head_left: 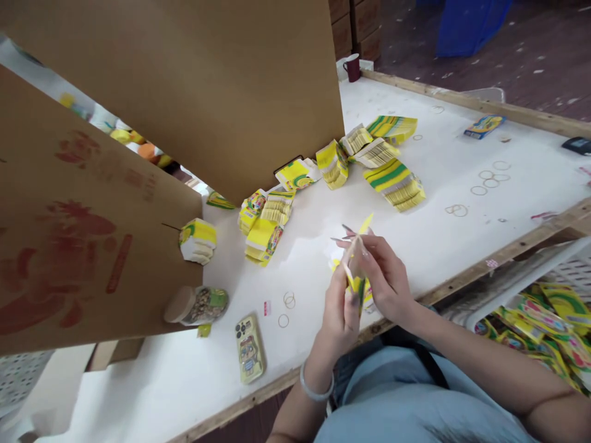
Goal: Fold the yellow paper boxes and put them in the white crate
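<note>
Near the front edge of the table, my left hand (339,307) and my right hand (386,277) are closed together on a small yellow and green carton (357,284). It is seen nearly edge-on, and my fingers cover much of it. A yellow flap sticks up past the right fingertips. Beyond my hands lie stacks of flat yellow cartons: a fanned stack (396,184) to the far right, an upright stack (332,163) in the middle, and a cluster (264,240) to the left. Another printed piece shows partly beneath my hands.
Large cardboard boxes (258,80) stand at the left and back. A jar (205,306), a phone (250,349) and rubber bands (289,300) lie to the left. More rubber bands (489,178), a blue box (484,126) and a crate of cartons (530,320) are right; a mug (353,67) stands behind.
</note>
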Tool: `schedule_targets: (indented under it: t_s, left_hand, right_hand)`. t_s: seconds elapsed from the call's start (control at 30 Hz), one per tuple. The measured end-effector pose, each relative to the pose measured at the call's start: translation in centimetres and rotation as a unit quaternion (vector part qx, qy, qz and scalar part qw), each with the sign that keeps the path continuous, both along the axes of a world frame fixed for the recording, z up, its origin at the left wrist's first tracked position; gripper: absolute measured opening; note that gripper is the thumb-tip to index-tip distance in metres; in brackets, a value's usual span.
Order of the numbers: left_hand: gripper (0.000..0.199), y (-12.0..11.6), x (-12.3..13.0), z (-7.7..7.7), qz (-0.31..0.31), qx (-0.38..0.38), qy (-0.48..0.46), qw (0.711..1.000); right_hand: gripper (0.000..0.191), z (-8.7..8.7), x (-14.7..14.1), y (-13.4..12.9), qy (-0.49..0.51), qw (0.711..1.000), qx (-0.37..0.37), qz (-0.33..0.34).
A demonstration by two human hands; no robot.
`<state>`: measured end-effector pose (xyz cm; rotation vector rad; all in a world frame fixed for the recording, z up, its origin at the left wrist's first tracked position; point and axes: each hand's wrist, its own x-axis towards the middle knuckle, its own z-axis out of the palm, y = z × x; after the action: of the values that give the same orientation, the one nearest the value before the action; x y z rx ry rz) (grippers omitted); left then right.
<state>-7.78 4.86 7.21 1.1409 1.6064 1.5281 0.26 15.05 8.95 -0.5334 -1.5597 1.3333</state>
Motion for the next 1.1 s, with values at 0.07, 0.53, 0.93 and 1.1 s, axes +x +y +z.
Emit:
schedule_targets:
  t_s: [0.07,0.53,0.93,1.1]
  left_hand:
    - [0.057,0.0,-0.3,-0.1,0.049,0.002,0.019,0.999]
    - [0.061,0.0,-1.4,0.3,0.124,0.028,0.010,0.992]
    - [0.072,-0.3,-3.4,1.4,-0.001,-0.011,-0.046,0.999]
    - [0.078,-0.7,-4.1,1.6,-0.030,-0.037,-0.066,0.997]
  right_hand:
    - [0.028,-0.3,0.0,0.1,-0.007,0.999,-0.035,0.007]
    - [0.028,-1.9,0.8,0.7,0.032,0.992,-0.073,0.102]
    - [0.015,-2.9,0.6,1.9,0.033,0.998,-0.033,0.049]
    - [0.042,-3.6,1.3,3.0,0.052,0.970,0.238,0.030]
